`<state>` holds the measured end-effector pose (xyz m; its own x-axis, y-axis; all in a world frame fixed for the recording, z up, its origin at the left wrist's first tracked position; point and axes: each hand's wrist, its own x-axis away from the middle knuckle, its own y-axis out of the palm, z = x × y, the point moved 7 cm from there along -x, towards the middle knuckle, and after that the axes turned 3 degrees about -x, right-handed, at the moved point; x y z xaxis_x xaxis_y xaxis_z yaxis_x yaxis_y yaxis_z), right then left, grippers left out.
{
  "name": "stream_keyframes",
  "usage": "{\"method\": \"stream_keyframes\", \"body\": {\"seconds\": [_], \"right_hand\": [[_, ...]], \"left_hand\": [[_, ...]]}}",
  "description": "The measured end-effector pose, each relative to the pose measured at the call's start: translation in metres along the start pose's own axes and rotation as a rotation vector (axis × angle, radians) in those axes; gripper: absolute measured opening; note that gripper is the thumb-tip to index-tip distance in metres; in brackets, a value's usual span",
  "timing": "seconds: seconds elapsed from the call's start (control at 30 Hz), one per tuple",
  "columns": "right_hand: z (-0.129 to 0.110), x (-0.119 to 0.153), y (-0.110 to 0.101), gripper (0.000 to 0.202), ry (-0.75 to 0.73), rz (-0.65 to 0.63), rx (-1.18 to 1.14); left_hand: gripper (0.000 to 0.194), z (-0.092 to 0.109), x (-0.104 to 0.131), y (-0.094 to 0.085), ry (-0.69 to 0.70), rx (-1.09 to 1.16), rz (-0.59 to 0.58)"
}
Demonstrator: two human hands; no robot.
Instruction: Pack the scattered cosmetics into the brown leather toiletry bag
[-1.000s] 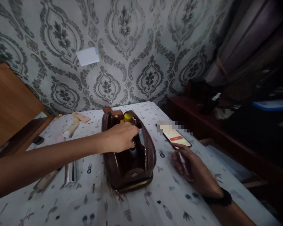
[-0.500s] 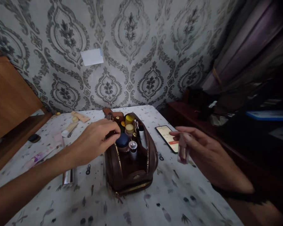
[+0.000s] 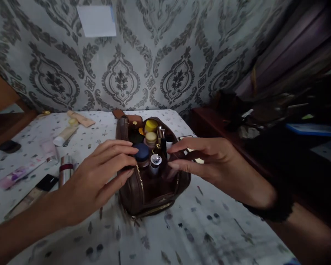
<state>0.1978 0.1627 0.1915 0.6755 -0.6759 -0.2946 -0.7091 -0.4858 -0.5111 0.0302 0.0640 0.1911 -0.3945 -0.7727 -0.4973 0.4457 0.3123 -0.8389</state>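
Note:
A brown makeup bag (image 3: 132, 200) stands unzipped on the patterned cloth, with cosmetics inside. My left hand (image 3: 99, 176) grips its left zipped edge, fingers at the rim. At the right side of the opening, my right hand (image 3: 206, 158) has thumb and forefinger around a small pinkish lip gloss tube (image 3: 170, 172), blurred and partly hidden, its lower end inside the bag. Within the bag are a blue-lidded jar (image 3: 141, 151), a silver-capped bottle (image 3: 156, 160), a pale-lidded jar (image 3: 150, 138) and a yellow lid (image 3: 151, 126).
Left of the bag lie a foundation bottle (image 3: 34, 195), a silver tube with a dark red band (image 3: 66, 170), a pink tube (image 3: 48, 149) and beige tubes (image 3: 81, 119). A phone (image 3: 199, 161) lies partly behind my right hand. The patterned wall rises behind.
My right hand has moved left with the lip gloss tube, from above the phone to the bag's opening. My left hand's fingers have spread along the bag's edge. The view has tilted down.

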Motion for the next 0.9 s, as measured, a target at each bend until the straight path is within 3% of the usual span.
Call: {"method": "stream_keyframes", "body": {"seconds": [0.23,0.37,0.63,0.9], "right_hand": [[-0.016,0.000,0.015,0.008,-0.134,-0.239,0.414],[-0.022,-0.004,0.019,0.013,-0.138,-0.229,0.456],[-0.025,-0.006,0.012,0.058,-0.042,0.015,0.052],[-0.018,0.002,0.008,0.051,-0.012,0.092,-0.223]], "left_hand": [[0.027,-0.003,0.006,-0.001,0.042,-0.011,0.008],[0.028,0.002,-0.005,-0.002,0.005,0.016,-0.009],[0.024,0.025,-0.051,0.009,-0.009,0.179,-0.165],[0.017,0.030,-0.061,0.013,-0.047,0.130,-0.280]]}}
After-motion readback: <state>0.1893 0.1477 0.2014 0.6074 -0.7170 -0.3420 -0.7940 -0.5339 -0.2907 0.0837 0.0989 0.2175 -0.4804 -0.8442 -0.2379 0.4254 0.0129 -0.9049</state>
